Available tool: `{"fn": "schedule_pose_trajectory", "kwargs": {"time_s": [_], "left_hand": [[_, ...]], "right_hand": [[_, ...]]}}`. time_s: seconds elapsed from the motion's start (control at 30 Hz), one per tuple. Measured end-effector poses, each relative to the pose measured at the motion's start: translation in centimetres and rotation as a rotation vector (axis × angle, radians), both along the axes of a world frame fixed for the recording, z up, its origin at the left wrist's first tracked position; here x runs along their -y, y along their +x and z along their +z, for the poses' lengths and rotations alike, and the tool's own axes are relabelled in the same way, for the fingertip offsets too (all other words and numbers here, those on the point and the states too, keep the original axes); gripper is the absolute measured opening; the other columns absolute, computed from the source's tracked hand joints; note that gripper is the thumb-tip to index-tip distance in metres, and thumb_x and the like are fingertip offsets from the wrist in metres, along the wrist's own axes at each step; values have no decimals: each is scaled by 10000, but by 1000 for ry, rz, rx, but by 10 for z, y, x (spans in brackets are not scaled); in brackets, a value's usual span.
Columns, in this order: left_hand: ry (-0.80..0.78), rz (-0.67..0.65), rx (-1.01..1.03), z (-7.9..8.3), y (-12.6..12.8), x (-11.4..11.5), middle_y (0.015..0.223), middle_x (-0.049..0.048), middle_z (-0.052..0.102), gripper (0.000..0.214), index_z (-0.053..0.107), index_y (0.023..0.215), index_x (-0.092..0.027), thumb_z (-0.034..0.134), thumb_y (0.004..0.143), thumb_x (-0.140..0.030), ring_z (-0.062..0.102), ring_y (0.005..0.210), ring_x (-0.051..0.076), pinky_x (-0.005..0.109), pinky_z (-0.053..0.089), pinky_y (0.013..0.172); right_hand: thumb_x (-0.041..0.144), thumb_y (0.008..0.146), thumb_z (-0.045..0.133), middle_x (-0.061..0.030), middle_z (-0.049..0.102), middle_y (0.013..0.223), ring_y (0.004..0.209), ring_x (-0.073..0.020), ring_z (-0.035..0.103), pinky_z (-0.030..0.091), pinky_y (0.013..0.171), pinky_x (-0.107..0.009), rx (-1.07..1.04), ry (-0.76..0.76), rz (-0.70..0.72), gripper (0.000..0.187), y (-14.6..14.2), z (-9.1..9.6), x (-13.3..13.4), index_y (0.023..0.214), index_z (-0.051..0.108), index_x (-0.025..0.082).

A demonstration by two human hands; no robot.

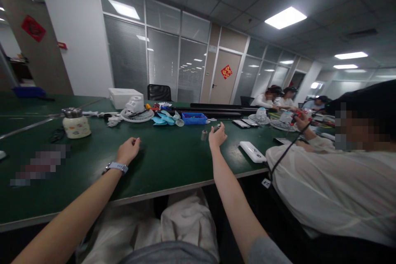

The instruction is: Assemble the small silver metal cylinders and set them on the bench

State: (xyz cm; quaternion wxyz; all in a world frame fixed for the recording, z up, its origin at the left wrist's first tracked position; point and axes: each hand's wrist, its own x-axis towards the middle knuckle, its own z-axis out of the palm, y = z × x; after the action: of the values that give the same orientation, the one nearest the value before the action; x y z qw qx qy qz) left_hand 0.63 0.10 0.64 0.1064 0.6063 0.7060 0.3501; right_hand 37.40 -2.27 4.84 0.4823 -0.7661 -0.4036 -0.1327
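My left hand (128,151), with a watch (116,167) on its wrist, hovers at or just above the green table. Its fingers are curled together, and whatever may be between them is too small to make out. Farther right, my right hand (218,136) is closed with a small shiny metal piece (219,125) at its fingertips. Just left of that hand a small metal cylinder (204,135) stands upright on the table. Beyond it sits a blue tray (194,119) with small parts inside, beside light-blue fan blades (165,119).
A cream jar (76,126) stands at the left, near a white fan base with grille (136,111) and a white box (126,97). A white power bank (252,152) lies right, its cable running toward a co-worker (334,181) seated close by. Long black bars (216,112) lie behind.
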Motion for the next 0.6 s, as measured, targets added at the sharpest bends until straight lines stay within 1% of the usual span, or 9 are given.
{"fn": "schedule_pose_trajectory", "kwargs": {"time_s": [0.07, 0.13, 0.27, 0.33, 0.37, 0.43, 0.5, 0.6], "left_hand": [[6, -11, 21, 0, 0, 0, 875, 65, 715, 403, 644, 973, -221, 380, 867, -506, 645, 819, 255, 295, 425, 621], [24, -29, 44, 0, 1, 1, 858, 62, 715, 415, 646, 979, -214, 407, 854, -528, 646, 803, 247, 296, 435, 636], [97, -90, 106, 2, 6, 6, 880, 66, 710, 473, 660, 995, -199, 457, 819, -589, 643, 808, 228, 297, 457, 687], [173, -158, 154, 4, 10, 10, 887, 68, 707, 515, 669, 1003, -188, 473, 803, -620, 639, 814, 215, 289, 467, 702], [207, -210, 172, 5, 12, 11, 891, 67, 707, 526, 674, 1008, -184, 476, 801, -626, 637, 805, 208, 286, 470, 703], [276, -323, 177, 6, 15, 14, 949, 64, 706, 523, 682, 1040, -191, 481, 809, -615, 628, 817, 195, 286, 473, 725], [335, -359, 126, 6, 18, 16, 959, 61, 705, 503, 687, 1071, -199, 501, 812, -589, 614, 843, 196, 304, 463, 778], [389, -422, 27, 5, 23, 18, 968, 51, 706, 448, 695, 1079, -210, 528, 823, -537, 600, 858, 191, 333, 437, 839]], "right_hand": [[361, 934, 406, -173, 541, 1298, 1179, -247, 523, 336, 971, -385, 85, 93, 146, 516, -21, 7, 3, 1390, 299, 145], [407, 930, 418, -142, 557, 1288, 1155, -230, 541, 348, 976, -370, 146, 111, 329, 542, -50, 8, 6, 1399, 296, 165], [431, 893, 513, -84, 597, 1248, 1110, -216, 574, 394, 952, -350, 251, -28, 711, 567, -116, -5, 6, 1388, 341, 216], [416, 874, 555, -80, 598, 1256, 1124, -218, 571, 400, 959, -352, 305, -107, 837, 578, -145, -14, 5, 1382, 361, 220], [410, 865, 572, -83, 599, 1257, 1122, -223, 575, 401, 963, -357, 321, -145, 870, 591, -157, -17, 5, 1384, 363, 219], [401, 849, 597, -92, 608, 1248, 1099, -234, 593, 412, 957, -364, 325, -216, 892, 631, -175, -23, 4, 1398, 349, 217], [390, 836, 608, -97, 627, 1217, 1064, -246, 615, 432, 932, -368, 310, -272, 901, 676, -186, -27, 3, 1420, 314, 219], [314, 819, 616, -81, 665, 1139, 1020, -250, 636, 454, 892, -361, 303, -306, 953, 723, -193, -31, 2, 1442, 261, 228]]}}
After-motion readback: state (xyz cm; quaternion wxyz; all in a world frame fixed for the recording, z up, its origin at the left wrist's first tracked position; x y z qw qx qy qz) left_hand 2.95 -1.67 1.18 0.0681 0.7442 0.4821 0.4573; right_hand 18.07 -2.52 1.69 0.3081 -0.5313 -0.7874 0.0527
